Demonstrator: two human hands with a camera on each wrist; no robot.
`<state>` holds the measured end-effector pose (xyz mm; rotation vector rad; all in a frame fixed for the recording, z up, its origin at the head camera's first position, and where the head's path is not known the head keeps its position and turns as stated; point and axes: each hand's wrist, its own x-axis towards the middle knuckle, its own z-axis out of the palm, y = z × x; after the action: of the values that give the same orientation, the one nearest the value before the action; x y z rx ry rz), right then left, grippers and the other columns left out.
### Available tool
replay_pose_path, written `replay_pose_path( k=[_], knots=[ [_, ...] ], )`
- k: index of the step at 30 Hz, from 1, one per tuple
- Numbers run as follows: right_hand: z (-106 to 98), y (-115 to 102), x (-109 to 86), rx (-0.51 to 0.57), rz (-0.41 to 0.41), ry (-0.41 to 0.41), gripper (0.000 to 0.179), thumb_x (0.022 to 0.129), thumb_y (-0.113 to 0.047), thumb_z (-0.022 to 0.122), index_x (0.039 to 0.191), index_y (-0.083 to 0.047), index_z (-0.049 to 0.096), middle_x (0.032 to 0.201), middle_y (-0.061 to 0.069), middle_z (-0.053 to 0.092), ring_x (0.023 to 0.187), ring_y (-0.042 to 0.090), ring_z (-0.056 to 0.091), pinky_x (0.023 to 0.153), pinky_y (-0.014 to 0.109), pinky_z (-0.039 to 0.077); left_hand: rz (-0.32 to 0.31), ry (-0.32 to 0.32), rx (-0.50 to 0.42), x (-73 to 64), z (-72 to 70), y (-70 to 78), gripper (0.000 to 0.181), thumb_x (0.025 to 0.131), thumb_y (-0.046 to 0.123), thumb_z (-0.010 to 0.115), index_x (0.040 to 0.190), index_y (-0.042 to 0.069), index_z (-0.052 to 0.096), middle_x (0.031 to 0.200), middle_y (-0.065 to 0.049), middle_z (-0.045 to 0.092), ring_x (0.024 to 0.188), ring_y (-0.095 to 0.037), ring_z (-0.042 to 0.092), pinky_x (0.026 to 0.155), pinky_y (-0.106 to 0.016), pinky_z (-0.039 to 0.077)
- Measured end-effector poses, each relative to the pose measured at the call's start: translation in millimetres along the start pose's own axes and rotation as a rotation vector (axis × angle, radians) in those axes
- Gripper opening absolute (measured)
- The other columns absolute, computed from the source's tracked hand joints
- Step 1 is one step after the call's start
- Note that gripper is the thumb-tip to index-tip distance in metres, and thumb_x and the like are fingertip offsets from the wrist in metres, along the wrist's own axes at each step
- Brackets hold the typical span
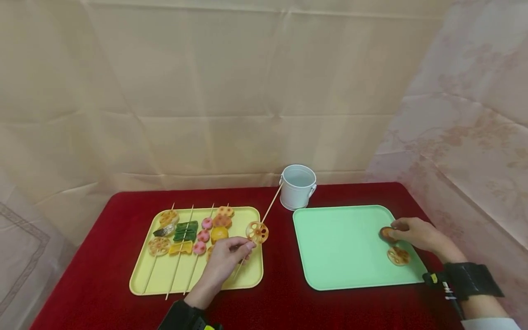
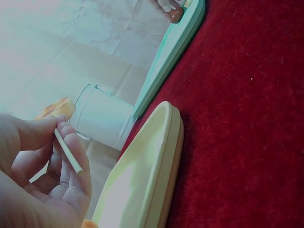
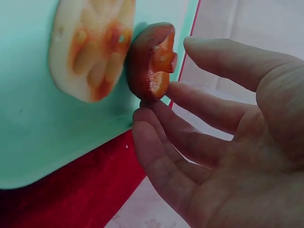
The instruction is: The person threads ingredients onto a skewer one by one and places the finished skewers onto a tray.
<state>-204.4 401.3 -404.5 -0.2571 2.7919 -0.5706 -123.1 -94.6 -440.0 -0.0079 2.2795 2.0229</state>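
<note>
My left hand pinches a thin wooden skewer between thumb and fingers, over the right side of the yellow tray. One lotus root slice is threaded on it just beyond the fingertips. In the left wrist view the skewer's blunt end sticks out past the thumb. On the green tray's right side lies a brown mushroom piece, my right hand around it with the fingers spread. The thumb looks apart from it; lower fingertips are at its edge. Another lotus root slice lies beside it.
Loaded skewers lie on the yellow tray, with green and yellow pieces, pink balls and lotus slices. A white bucket stands behind, between the trays. The green tray sits on a red cloth near its right edge.
</note>
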Motion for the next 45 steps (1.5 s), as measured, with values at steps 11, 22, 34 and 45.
replay_pose_path(
  k=[11, 22, 34, 45],
  knots=[
    [5.1, 4.2, 3.9, -0.025, 0.037, 0.012, 0.051, 0.096, -0.034, 0.074, 0.116, 0.012, 0.067, 0.104, 0.022, 0.071, 0.092, 0.034, 0.064, 0.078, 0.053, 0.055, 0.019, 0.004, 0.033, 1.4, 2.4, -0.9, 0.017, 0.094, 0.009, 0.075, 0.095, -0.008, 0.076, 0.077, -0.016, 0.069, 0.066, -0.015, 0.06, 0.058, -0.022, 0.045],
    [5.5, -1.0, 3.4, 0.031, 0.103, 0.061, 0.057, 0.094, -0.044, 0.075, 0.114, 0.009, 0.069, 0.103, 0.019, 0.071, 0.093, 0.034, 0.064, 0.076, 0.05, 0.054, -0.014, 0.035, -0.043, 0.7, 5.8, 1.1, 0.017, 0.093, 0.009, 0.076, 0.1, -0.007, 0.078, 0.079, -0.015, 0.072, 0.067, -0.016, 0.063, 0.06, -0.023, 0.05],
    [12.1, -39.0, 5.4, 0.204, 0.106, 0.118, 0.063, 0.098, -0.05, 0.067, 0.125, 0.005, 0.057, 0.12, 0.024, 0.063, 0.1, 0.032, 0.061, 0.074, 0.038, 0.049, -0.027, 0.034, -0.075, 0.2, 8.2, 1.8, 0.021, 0.093, 0.01, 0.076, 0.103, -0.008, 0.077, 0.078, -0.012, 0.072, 0.066, -0.013, 0.063, 0.061, -0.024, 0.051],
    [33.6, -83.5, 18.0, 0.446, 0.004, 0.156, 0.054, 0.1, -0.033, 0.07, 0.131, 0.007, 0.054, 0.121, 0.024, 0.064, 0.09, 0.029, 0.073, 0.078, 0.035, 0.054, -0.025, 0.006, -0.079, 0.5, 9.3, 2.1, 0.017, 0.094, 0.007, 0.075, 0.101, -0.009, 0.077, 0.076, -0.015, 0.071, 0.067, -0.012, 0.064, 0.063, -0.024, 0.052]
  ],
)
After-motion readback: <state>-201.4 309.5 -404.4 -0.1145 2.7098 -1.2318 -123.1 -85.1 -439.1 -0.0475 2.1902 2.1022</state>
